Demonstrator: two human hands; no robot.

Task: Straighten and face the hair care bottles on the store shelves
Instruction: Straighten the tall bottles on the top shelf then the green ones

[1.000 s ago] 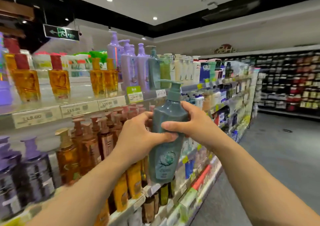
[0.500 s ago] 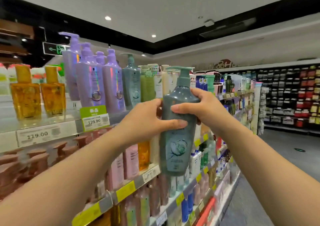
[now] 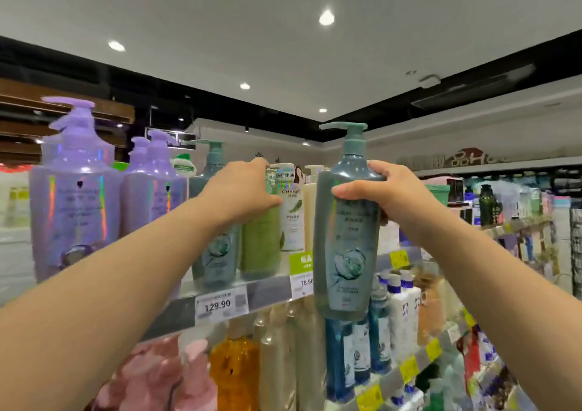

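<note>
- Half a second ago both hands held the grey-green pump bottle (image 3: 346, 237); now the left hand (image 3: 248, 190) has let go and reached to the top shelf.
- Only the right hand (image 3: 382, 195) grips that bottle now, fingers and thumb curled round its shoulder, upright in the air just right of and nearer than the top shelf edge (image 3: 267, 294).
- Left hand's fingers curl over the top of a pale green bottle (image 3: 261, 247) on the shelf, between a matching grey-green pump bottle (image 3: 214, 253) on the left and a white bottle with a leaf label (image 3: 293, 215) on the right.
- Further left stand tall lilac pump bottles (image 3: 75, 196), close together.
- A price tag reading 129.90 (image 3: 220, 305) sits on the shelf edge.
- Lower shelves hold pink, amber and blue bottles; the aisle lies open at far right.
</note>
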